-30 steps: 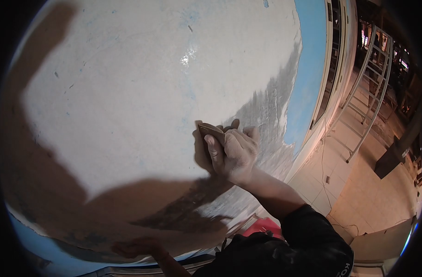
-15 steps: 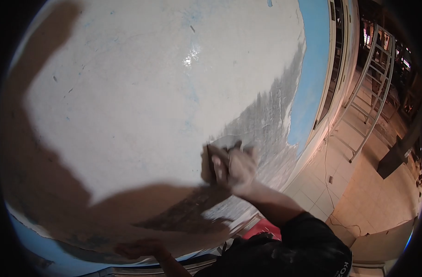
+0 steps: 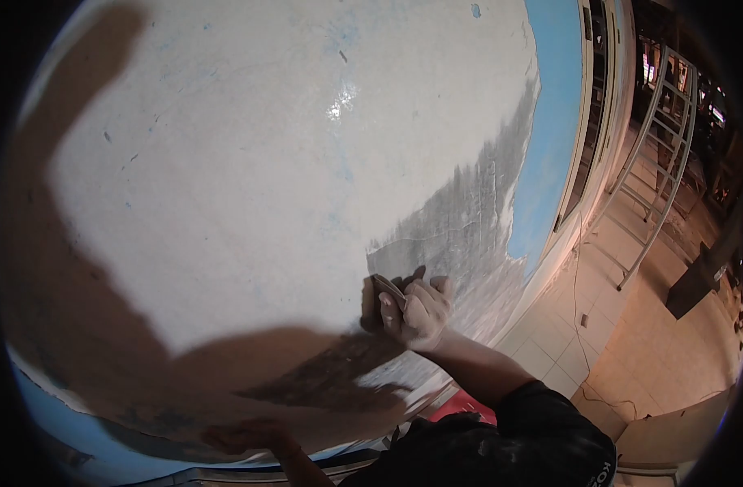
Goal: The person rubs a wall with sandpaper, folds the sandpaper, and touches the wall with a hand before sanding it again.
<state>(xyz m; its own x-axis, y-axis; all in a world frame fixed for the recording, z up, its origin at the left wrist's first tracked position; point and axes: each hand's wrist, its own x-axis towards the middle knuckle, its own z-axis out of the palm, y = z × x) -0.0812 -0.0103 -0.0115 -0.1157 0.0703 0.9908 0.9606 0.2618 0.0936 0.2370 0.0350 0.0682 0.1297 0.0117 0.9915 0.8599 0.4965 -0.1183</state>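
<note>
My right hand [image 3: 420, 315] is closed around a flat scraper [image 3: 389, 289], its thin edge at the wall where the white coat borders a bare grey patch [image 3: 444, 215]. Most of the scraper is hidden by the fingers. White paint [image 3: 233, 195] covers much of the wall [image 3: 461, 105], with scattered blue specks and small marks. Low on the left, in shadow, my left hand [image 3: 246, 437] is by the wall with its fingers stretched out and holding nothing that I can see.
Blue paint [image 3: 554, 97] borders the white area on the right. Beyond it a metal ladder [image 3: 660, 154] stands on the tiled floor [image 3: 550, 341], where a thin cable [image 3: 587, 357] lies. A dark box-like object [image 3: 692, 284] is at the far right. Something red [image 3: 465, 403] shows beside my sleeve.
My right hand and the scraper have moved a short way down the wall, uncovering more of the grey patch above them. My left hand has hardly moved.
</note>
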